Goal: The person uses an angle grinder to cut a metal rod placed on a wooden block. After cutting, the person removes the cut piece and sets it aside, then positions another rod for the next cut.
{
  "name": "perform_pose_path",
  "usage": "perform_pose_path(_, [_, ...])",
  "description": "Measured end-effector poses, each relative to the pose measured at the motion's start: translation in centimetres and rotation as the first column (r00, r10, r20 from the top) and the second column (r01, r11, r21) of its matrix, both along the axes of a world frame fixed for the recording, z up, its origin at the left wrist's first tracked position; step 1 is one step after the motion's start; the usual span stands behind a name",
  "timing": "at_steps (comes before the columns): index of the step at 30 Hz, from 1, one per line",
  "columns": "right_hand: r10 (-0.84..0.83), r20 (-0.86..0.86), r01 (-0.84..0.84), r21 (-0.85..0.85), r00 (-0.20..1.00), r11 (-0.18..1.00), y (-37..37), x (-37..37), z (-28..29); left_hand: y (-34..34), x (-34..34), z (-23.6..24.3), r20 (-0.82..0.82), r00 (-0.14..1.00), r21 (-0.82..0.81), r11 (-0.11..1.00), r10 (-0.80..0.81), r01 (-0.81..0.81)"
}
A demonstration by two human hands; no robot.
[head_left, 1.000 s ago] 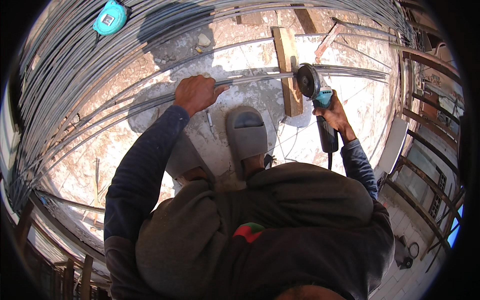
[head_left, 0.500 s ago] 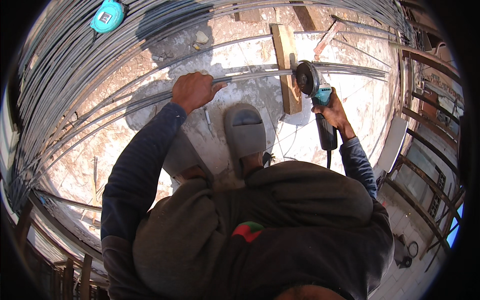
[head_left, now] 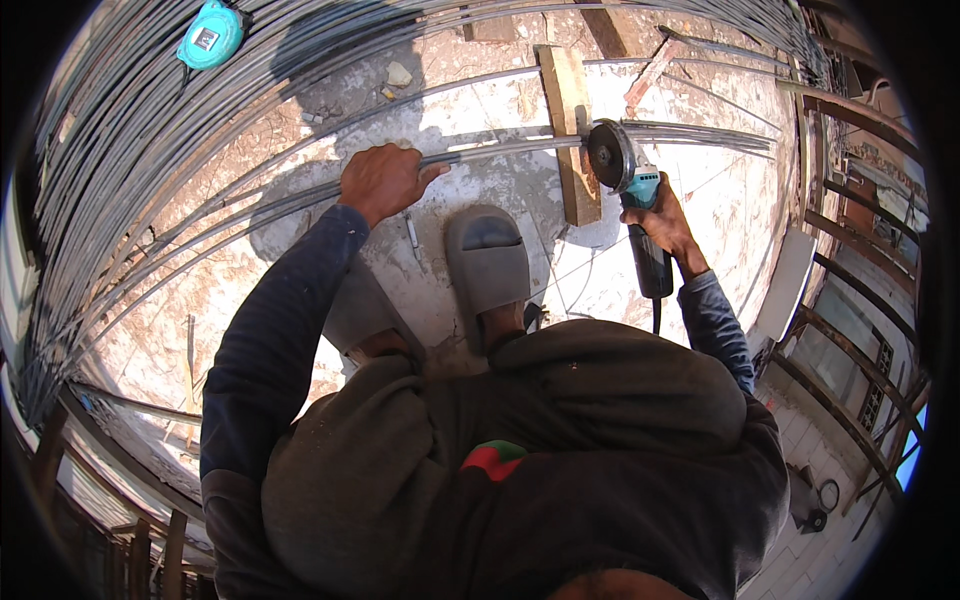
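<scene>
My left hand is closed around a few long steel rods, its thumb pointing right along them. These rods run across a wooden block lying on the ground. In my right hand is an angle grinder with a teal head and a dark body, fingers wrapped round it. Its dark disc stands at the rods, just right of the block; whether it touches them I cannot tell. Beyond the disc, rod ends continue to the right.
A thick bundle of long rods curves along the left and far side. On it lies a teal tape measure. My sandalled foot is below the rods. A white pen-like stick and stone bits lie on the ground.
The whole view has shifted very slightly. Both hands keep their holds, and the grinder stays at the same spot on the rods.
</scene>
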State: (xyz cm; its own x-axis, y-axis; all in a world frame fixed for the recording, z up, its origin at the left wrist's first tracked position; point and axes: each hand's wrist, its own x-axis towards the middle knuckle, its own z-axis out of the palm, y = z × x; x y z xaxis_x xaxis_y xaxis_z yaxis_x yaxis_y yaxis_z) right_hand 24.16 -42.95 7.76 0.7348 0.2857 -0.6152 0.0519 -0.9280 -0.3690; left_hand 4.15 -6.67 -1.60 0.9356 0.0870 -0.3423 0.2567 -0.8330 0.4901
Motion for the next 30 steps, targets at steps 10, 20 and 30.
perform_pose_path(10, [-0.004, 0.008, 0.004, -0.025, 1.0, 1.0, -0.1, 0.0, -0.1, 0.1, 0.2, -0.1, 0.005, 1.0, 0.004, 1.0, -0.017, 0.017])
perform_pose_path(20, [-0.011, 0.05, 0.009, 0.043, 0.999, 0.999, 0.8, 1.4, -0.7, 0.0, 0.1, -0.3, 0.01, 1.0, 0.001, 1.0, -0.006, 0.006])
perform_pose_path(30, [-0.023, 0.024, 0.021, 0.107, 0.999, 0.994, 1.8, 0.8, 0.1, 0.1, 0.1, -0.5, 0.003, 1.0, 0.007, 1.0, -0.011, 0.011])
